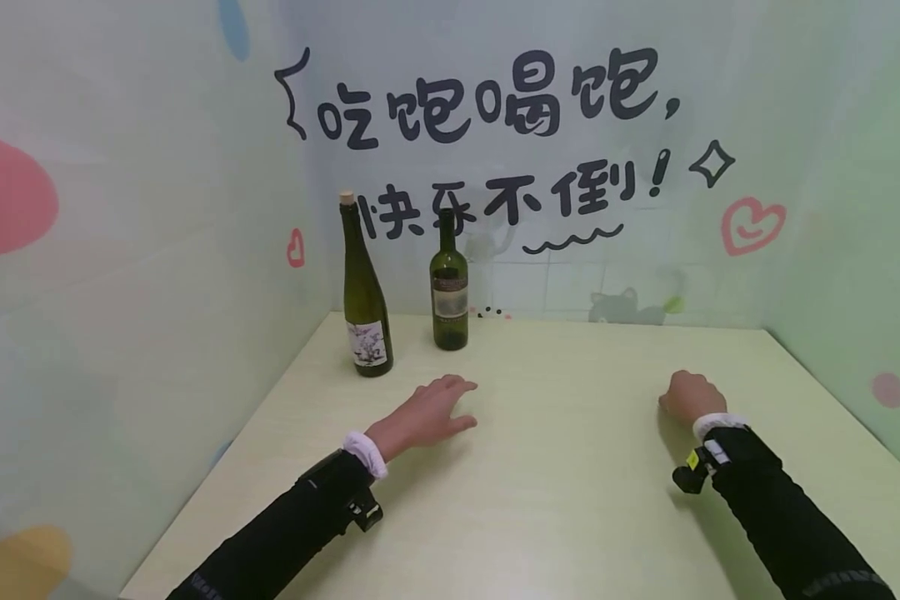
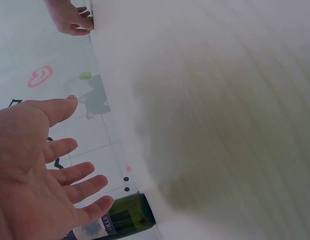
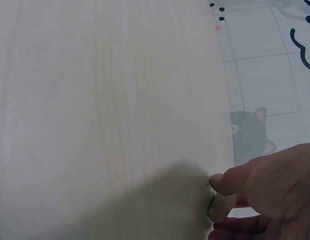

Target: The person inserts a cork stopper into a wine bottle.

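My left hand reaches over the table with fingers extended and spread, holding nothing. Beyond it stands a tall green wine bottle with a cork in its mouth and a floral label. To that bottle's right is a shorter green wine bottle, no cork visible in its neck. A green bottle also shows past the left fingers in the left wrist view. Low over the right side of the table, my right hand pinches a loose cork between thumb and fingers. The head view hides this cork behind the hand.
The pale wooden table ends at a back wall with dark lettering and drawings. Walls also rise along its left and right sides. Both forearms wear black sleeves with small wrist cameras.
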Demonstrator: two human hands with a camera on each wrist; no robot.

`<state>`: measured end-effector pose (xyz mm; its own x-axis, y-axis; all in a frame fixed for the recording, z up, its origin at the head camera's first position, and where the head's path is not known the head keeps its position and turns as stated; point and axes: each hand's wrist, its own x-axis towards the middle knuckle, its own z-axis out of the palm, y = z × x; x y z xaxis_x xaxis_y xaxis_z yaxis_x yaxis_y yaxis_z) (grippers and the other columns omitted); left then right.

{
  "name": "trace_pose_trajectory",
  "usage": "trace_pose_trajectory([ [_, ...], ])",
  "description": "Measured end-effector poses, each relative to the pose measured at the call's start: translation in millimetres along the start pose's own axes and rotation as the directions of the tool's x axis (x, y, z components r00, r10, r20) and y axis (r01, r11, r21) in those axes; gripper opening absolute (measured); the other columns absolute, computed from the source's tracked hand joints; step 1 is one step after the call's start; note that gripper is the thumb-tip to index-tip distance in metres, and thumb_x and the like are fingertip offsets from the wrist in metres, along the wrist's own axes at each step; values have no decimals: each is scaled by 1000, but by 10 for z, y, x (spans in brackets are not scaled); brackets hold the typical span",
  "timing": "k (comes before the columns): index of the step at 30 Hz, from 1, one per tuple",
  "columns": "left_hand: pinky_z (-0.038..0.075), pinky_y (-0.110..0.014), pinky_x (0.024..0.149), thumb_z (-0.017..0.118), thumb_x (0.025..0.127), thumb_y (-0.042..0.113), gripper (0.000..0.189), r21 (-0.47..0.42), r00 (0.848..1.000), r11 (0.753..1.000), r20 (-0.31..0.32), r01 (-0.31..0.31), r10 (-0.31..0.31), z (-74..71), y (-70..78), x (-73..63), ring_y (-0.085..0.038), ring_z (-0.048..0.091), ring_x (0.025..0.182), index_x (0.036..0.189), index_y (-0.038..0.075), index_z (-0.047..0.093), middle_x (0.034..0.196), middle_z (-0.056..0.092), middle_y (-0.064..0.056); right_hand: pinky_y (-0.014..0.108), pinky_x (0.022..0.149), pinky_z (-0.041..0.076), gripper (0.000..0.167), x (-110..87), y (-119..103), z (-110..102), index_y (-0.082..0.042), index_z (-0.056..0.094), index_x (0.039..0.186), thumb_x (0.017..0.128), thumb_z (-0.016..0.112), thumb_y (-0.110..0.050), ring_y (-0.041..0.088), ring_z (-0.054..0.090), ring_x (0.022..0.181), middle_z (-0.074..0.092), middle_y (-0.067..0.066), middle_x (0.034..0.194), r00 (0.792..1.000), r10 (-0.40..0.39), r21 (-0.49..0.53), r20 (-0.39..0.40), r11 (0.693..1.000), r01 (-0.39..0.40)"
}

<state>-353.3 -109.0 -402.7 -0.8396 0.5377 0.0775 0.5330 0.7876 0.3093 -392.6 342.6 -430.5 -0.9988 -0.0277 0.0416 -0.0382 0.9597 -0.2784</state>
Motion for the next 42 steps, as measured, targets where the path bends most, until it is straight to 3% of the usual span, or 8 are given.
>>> trace_pose_trajectory([
  [3, 37, -58, 114, 68, 101, 35, 60, -6, 1000, 1000, 7, 5, -5, 36, 1, 23, -32, 43, 143, 153, 10, 49, 155, 46, -14, 40, 53, 43, 21, -3, 51, 20, 3, 56, 74, 93, 54, -3, 27, 49, 60, 53, 13, 67, 1000, 7, -7, 4, 1000, -7],
  [9, 39, -58, 112, 68, 101, 34, 58, -21, 999, 999, -44, 31, -32, 103, -68, 35, -32, 45, 142, 151, 10, 51, 154, 47, -14, 48, 56, 51, 22, 22, 34, 31, 8, 62, 81, 96, 48, 1, 30, 55, 64, 63, 21, 76, 1000, -1, -12, 6, 1000, 1],
  [18, 37, -51, 116, 67, 102, 31, 60, -141, 981, 980, -114, 141, -157, 80, -173, 154, -31, 45, 143, 153, 8, 46, 155, 46, -14, 55, 63, 56, 27, -37, 6, 54, 15, 66, 107, 91, 58, -5, 40, 68, 78, 69, 33, 100, 999, -13, -17, -36, 1000, 12],
  [26, 40, -50, 115, 66, 103, 31, 68, -354, 936, 908, -182, 223, -300, -3, -376, 315, -34, 45, 142, 157, 3, 37, 155, 46, -19, 53, 62, 55, 30, -33, -107, 44, 15, 65, 107, 89, 64, -10, 34, 66, 76, 70, 30, 98, 996, -16, 15, -83, 1000, 17],
  [33, 44, -53, 110, 65, 104, 28, 67, -434, 916, 876, -226, 210, -331, -142, -511, 375, -38, 50, 137, 157, 1, 35, 153, 47, -23, 51, 61, 55, 28, -20, -171, 31, 15, 65, 105, 90, 64, -9, 32, 64, 73, 70, 29, 95, 994, -28, 17, -108, 999, 30],
  [42, 43, -54, 110, 61, 104, 27, 66, -535, 887, 821, -259, 197, -382, -299, -609, 469, -39, 47, 139, 158, 1, 31, 154, 45, -24, 48, 60, 54, 26, 22, -261, 17, 14, 64, 103, 90, 63, -9, 30, 62, 71, 68, 25, 90, 993, -37, 27, -114, 999, 40],
])
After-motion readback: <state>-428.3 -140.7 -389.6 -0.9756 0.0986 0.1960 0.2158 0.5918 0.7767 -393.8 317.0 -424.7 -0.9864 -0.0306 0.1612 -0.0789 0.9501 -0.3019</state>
